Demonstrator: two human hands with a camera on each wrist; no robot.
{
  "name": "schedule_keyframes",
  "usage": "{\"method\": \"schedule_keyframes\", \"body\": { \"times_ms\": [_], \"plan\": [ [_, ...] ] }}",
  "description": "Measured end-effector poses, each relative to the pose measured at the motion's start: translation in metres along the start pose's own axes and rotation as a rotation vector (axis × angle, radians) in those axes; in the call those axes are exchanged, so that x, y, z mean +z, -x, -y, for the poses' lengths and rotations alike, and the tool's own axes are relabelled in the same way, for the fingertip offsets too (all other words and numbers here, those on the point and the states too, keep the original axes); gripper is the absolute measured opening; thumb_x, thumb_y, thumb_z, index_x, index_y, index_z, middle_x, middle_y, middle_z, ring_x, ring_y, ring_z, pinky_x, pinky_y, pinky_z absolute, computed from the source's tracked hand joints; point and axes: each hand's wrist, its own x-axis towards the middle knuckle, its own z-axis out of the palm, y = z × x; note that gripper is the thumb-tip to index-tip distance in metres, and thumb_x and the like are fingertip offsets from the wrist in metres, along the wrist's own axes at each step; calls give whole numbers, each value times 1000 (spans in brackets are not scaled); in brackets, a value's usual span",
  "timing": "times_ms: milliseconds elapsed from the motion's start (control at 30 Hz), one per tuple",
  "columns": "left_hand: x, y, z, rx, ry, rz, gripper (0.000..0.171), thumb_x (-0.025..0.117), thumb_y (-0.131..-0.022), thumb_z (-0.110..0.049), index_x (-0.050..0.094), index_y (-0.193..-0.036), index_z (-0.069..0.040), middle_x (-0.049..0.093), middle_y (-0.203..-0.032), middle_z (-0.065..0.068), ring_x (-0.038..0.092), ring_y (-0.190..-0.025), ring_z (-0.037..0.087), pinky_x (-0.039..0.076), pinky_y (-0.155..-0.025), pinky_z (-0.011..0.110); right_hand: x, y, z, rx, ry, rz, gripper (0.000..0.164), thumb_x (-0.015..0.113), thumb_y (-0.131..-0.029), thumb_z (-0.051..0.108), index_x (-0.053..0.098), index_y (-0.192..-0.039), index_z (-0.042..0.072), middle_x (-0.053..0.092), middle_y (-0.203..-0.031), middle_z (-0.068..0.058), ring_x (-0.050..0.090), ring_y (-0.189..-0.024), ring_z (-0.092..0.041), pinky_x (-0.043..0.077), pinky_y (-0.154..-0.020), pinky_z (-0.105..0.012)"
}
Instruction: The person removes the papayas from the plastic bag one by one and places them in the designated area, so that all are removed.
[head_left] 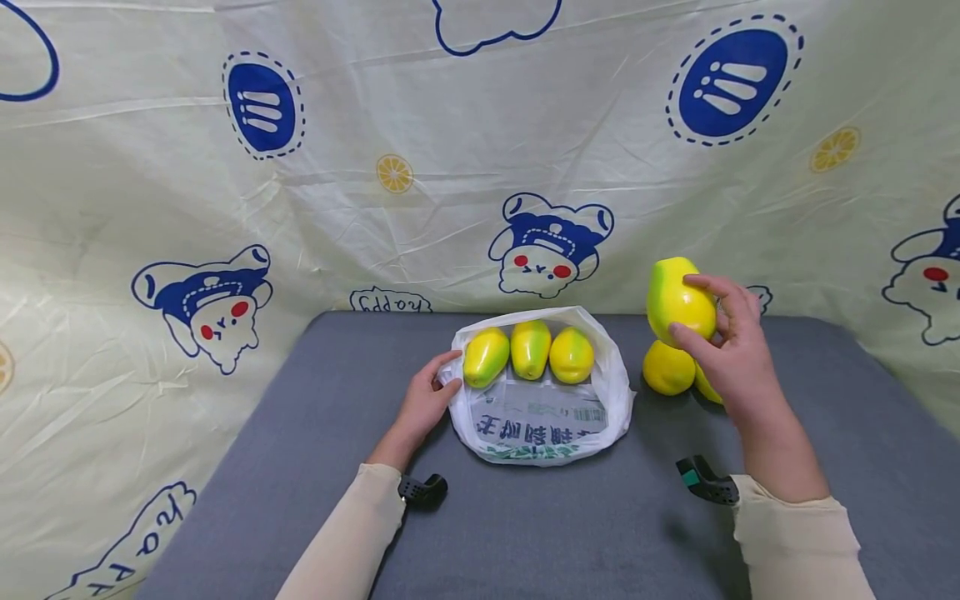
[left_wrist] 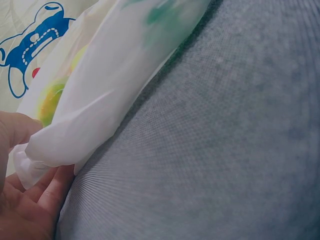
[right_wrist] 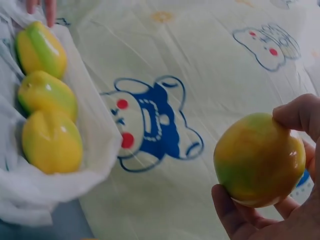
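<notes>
A white plastic bag (head_left: 617, 400) lies with its mouth spread wide, and three glossy yellow-green mangoes (head_left: 530, 350) sit in a row along its far side. My left hand (head_left: 422, 410) holds the bag's left rim, thumb inside and fingers outside, as the left wrist view shows with the folded plastic (left_wrist: 75, 135) between them. To the right of the bag, my right hand (head_left: 738, 354) grips another mango (head_left: 678, 302) between thumb and fingers, raised above the table. In the right wrist view that mango (right_wrist: 257, 162) shows a smooth, shiny side.
Below the raised mango, a round yellow fruit (head_left: 668, 368) and a partly hidden yellow one (head_left: 707, 385) rest on the grey table (head_left: 555, 533). A pale printed sheet (head_left: 360, 233) hangs behind the table. Dark camera straps (head_left: 423, 492) are on both wrists.
</notes>
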Motion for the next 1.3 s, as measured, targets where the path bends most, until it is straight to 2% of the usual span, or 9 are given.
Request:
{"method": "schedule_keyframes", "body": {
  "times_ms": [100, 233, 467, 600, 700, 833, 1133, 1300],
  "plan": [
    [0, 0, 0, 0, 1, 1, 45, 62, -97, -11, 57, -140, -25, 50, -150, 6, 51, -127, 21, 44, -109, 44, -11, -1, -5, 16, -10, -33, 61, 61, -98, 15, 39, -151, 33, 20, -140, 14, 44, -114, -21, 43, -80, -11],
    [0, 0, 0, -3, 1, 0, 45, 62, -97, -11, 57, -140, -25, 50, -151, 6, 51, -127, 21, 44, -109, 44, -22, -2, -11, 53, -32, -74, 60, 59, -98, 14, 39, -151, 35, 20, -141, 14, 43, -110, -15, 42, -80, -12],
    [0, 0, 1, -1, -2, 5, 46, 62, -97, -11, 57, -140, -26, 51, -148, 5, 53, -118, 19, 48, -96, 32, -35, -3, -26, 120, -20, -150, 59, 58, -99, 16, 39, -151, 37, 22, -141, 17, 40, -109, -14, 40, -81, -10],
    [0, 0, 1, 6, -10, 6, 46, 62, -97, -12, 56, -141, -27, 51, -149, 4, 53, -117, 19, 47, -94, 30, -43, -4, -35, 194, -129, -227, 58, 59, -99, 15, 43, -149, 38, 23, -147, 18, 36, -117, -14, 40, -81, -8],
    [0, 0, 1, 5, -12, 6, 47, 62, -97, -12, 56, -141, -28, 50, -151, 4, 52, -119, 20, 47, -97, 32, -48, -5, -41, 251, -240, -292, 57, 61, -97, 12, 46, -146, 37, 21, -153, 18, 32, -123, -13, 38, -86, -11],
    [0, 0, 1, 1, -15, 3, 47, 62, -97, -12, 56, -141, -28, 50, -151, 3, 51, -122, 20, 47, -101, 37, -51, -7, -49, 319, -280, -356, 58, 61, -96, 8, 48, -145, 37, 22, -153, 19, 29, -124, -11, 35, -96, -18],
    [0, 1, 1, -4, -13, 3, 47, 62, -97, -13, 56, -140, -29, 48, -152, 3, 50, -128, 21, 44, -109, 45, -57, -11, -70, 485, -274, -470, 60, 61, -94, 6, 50, -142, 40, 26, -136, 24, 25, -123, -5, 30, -108, -27],
    [0, 1, 1, -5, -20, 3, 47, 62, -97, -13, 56, -141, -30, 48, -153, 3, 50, -128, 22, 44, -109, 46, -62, -8, -85, 546, -147, -443, 60, 59, -97, 13, 45, -145, 46, 24, -133, 28, 24, -121, -4, 31, -110, -28]
  ]
}}
